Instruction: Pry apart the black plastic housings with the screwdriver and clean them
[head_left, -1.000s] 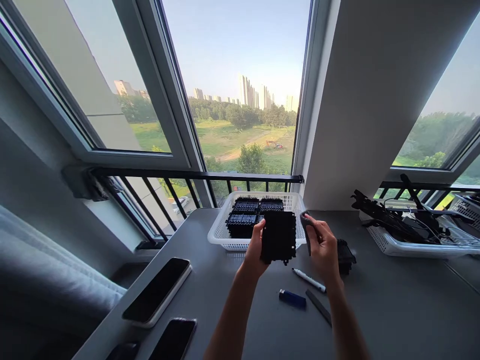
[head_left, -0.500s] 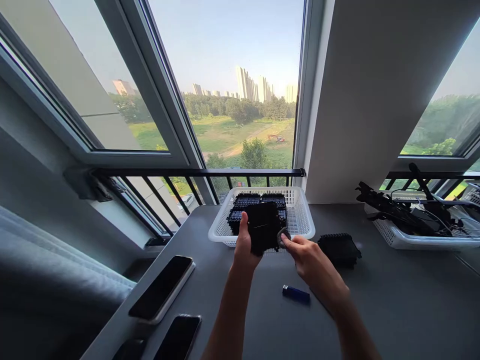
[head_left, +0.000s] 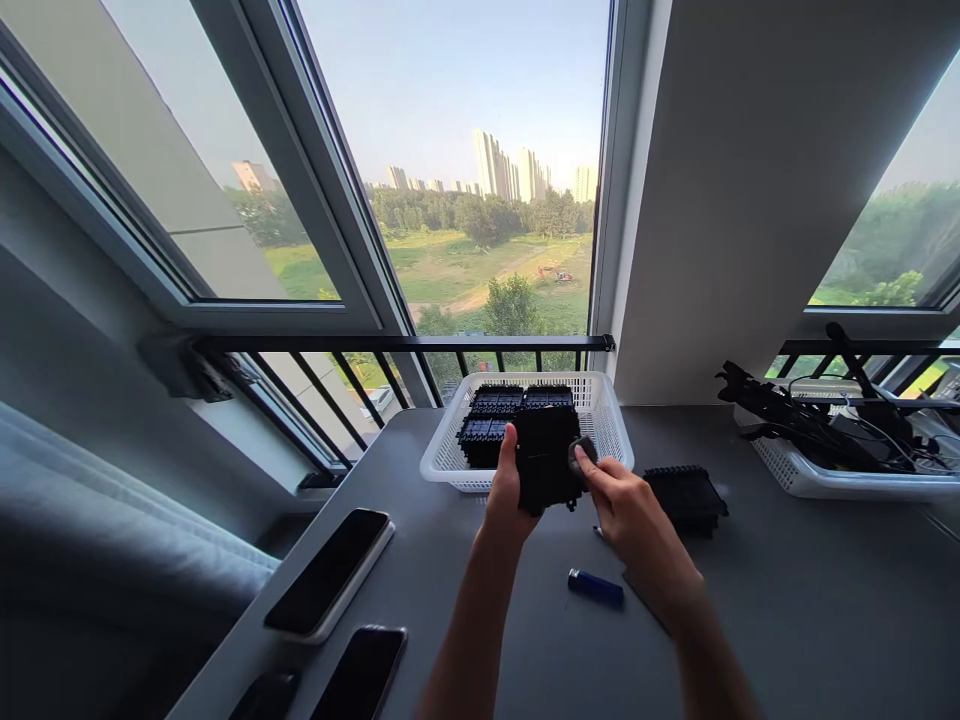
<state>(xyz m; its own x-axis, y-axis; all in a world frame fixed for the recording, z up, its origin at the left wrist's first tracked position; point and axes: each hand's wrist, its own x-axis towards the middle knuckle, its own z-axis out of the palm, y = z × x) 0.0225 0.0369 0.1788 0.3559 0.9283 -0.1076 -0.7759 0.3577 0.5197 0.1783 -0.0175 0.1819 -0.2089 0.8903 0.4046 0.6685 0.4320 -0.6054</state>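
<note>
My left hand (head_left: pixel 504 492) grips the left edge of a square black plastic panel (head_left: pixel 546 458), held upright just in front of a white basket (head_left: pixel 607 430). My right hand (head_left: pixel 628 505) pinches a small grey pad (head_left: pixel 580 453) against the panel's right side. Inside the basket lie several more black ribbed parts (head_left: pixel 499 415). Another black part (head_left: pixel 684 495) rests on the grey table (head_left: pixel 787 610) to the right of my hands.
A blue lighter (head_left: pixel 595 587) and a partly hidden white marker (head_left: pixel 598 532) lie near my right wrist. Three phones (head_left: pixel 330 572) sit at the table's left front. A second white basket (head_left: pixel 847 480) with black cables (head_left: pixel 810 420) stands far right. Windows and a black railing (head_left: pixel 390 345) lie behind.
My right hand brought the grey pad from beside the panel onto its right face. Panel and hands shifted slightly toward the basket; the view moved a little.
</note>
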